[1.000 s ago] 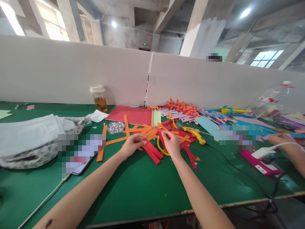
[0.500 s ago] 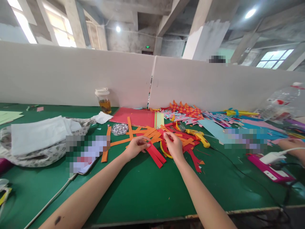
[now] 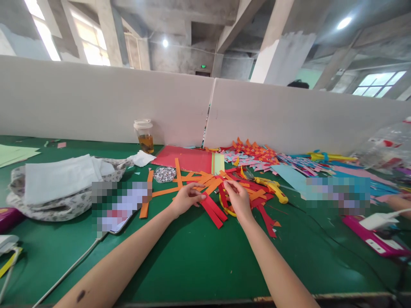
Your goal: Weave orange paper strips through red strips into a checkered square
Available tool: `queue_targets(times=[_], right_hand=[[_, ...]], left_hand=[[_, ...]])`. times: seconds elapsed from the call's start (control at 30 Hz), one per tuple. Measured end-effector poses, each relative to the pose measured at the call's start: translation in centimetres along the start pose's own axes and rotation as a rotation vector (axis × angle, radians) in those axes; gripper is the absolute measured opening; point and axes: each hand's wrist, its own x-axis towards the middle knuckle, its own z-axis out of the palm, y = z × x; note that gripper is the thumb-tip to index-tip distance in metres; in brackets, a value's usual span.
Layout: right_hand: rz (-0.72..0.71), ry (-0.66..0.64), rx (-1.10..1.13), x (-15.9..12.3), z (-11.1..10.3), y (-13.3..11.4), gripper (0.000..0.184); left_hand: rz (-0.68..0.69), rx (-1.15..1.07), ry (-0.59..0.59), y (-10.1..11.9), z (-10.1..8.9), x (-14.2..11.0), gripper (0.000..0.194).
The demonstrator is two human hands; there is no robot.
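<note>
My left hand (image 3: 188,199) is closed in a pinch on red paper strips (image 3: 213,211), which fan out from the thumb toward me over the green table. Close by on the right, my right hand (image 3: 237,196) has its fingers together at the top of another red paper strip (image 3: 224,196), which hangs down by the fingertips. Behind both hands lies a loose heap of orange paper strips (image 3: 205,182). Partly hidden beside the right hand is a yellow ring-shaped thing (image 3: 229,210). A yellow glue gun (image 3: 272,188) rests to the right with its cord trailing off.
At the left lie a phone (image 3: 128,207) on a cable and a patterned cloth bag (image 3: 64,209). A lidded cup (image 3: 145,139) stands near the white partition (image 3: 96,102). Woven orange paper pieces (image 3: 255,149) sit at the back. A pink power strip (image 3: 372,239) and another person's hand (image 3: 400,202) are at right.
The whole view has shifted slightly, moving things to the right. A red strip now shows at my right fingertips. My left hand keeps its pinch on the red strips.
</note>
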Motion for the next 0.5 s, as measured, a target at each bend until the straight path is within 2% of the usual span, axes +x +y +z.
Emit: queue_targets(times=[0.37,0.5], right_hand=[[0.031,0.025,0.035,0.02,-0.05,-0.22,0.040],[0.019,0.039,0.003,0.04,-0.17,-0.52,0.034]], left_hand=[[-0.001,-0.018,0.017,-0.18,-0.02,0.09,0.047],[0.001,-0.030,0.023,-0.18,0.00,0.10,0.048]])
